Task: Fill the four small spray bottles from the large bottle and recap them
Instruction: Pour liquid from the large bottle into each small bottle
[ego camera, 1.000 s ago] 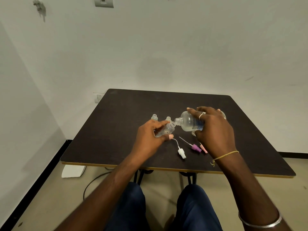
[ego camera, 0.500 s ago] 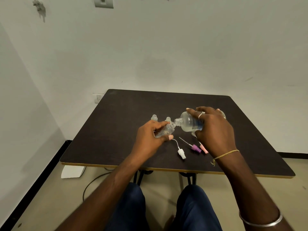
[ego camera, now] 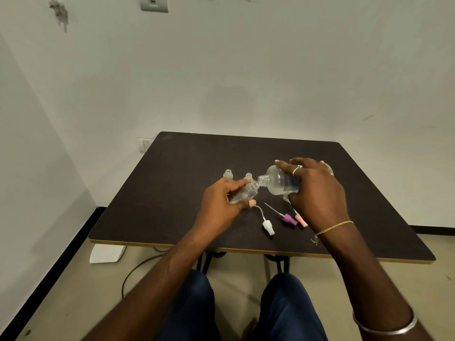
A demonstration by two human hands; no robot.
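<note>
Nearest the camera are the knees in dark blue trousers, and both forearms reach forward from there over the near edge of the dark desk. A silver bangle circles the right forearm and a yellow thread the wrist. Three spray caps with dip tubes lie loose on the desk between the wrists: a white spray cap, a purple spray cap and a pink spray cap partly under the right wrist. Nothing has visibly shifted since half a second ago: both hands keep the same pose. The left hand has its grip pinched round a tilted small spray bottle, thumb below and fingers on top, with the open neck turned up to the right. The right hand, wearing a ring, has its grip wrapped over the large bottle, which is tipped almost level with its mouth at the small bottle's neck. Its blue label is too blurred to read. Just behind stand two uncapped small bottles, one on the left and another by the left fingertips.
</note>
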